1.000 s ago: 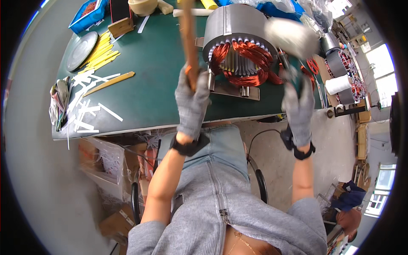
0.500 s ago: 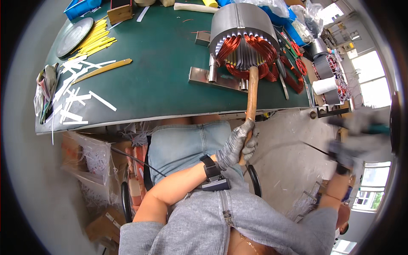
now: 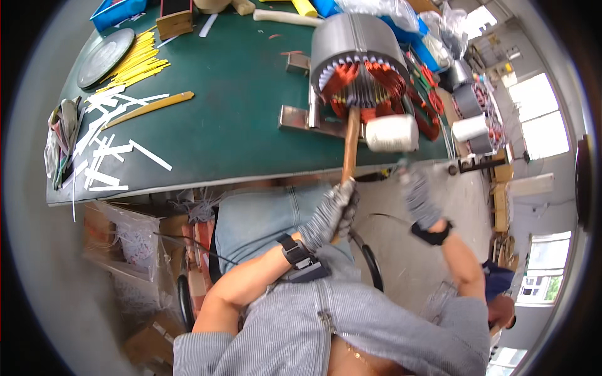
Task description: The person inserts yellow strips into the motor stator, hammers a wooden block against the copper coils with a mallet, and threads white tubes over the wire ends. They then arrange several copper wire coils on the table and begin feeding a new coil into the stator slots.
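Note:
A large grey motor stator (image 3: 357, 44) with copper windings (image 3: 351, 81) lies on its side on a metal stand (image 3: 298, 119) at the near right of the green table (image 3: 238, 94). My gloved left hand (image 3: 329, 214) is shut on the lower end of a wooden stick (image 3: 350, 141), whose upper end points into the windings. My gloved right hand (image 3: 418, 195), blurred by motion, is below the table edge. It grips a mallet with a white head (image 3: 392, 133), which sits just right of the stick.
White paper strips (image 3: 110, 150) and yellow strips (image 3: 135, 62) lie at the table's left, near a round grey plate (image 3: 105, 49). Blue bins (image 3: 116, 9) stand at the back. More wound stators (image 3: 473, 103) are at the right. Cardboard boxes (image 3: 125, 250) sit under the table. Another person (image 3: 498, 301) is at lower right.
My left hand has dropped from the stator's front to below the table edge, still holding the stick. My right hand swung out to the right, then back in with the mallet.

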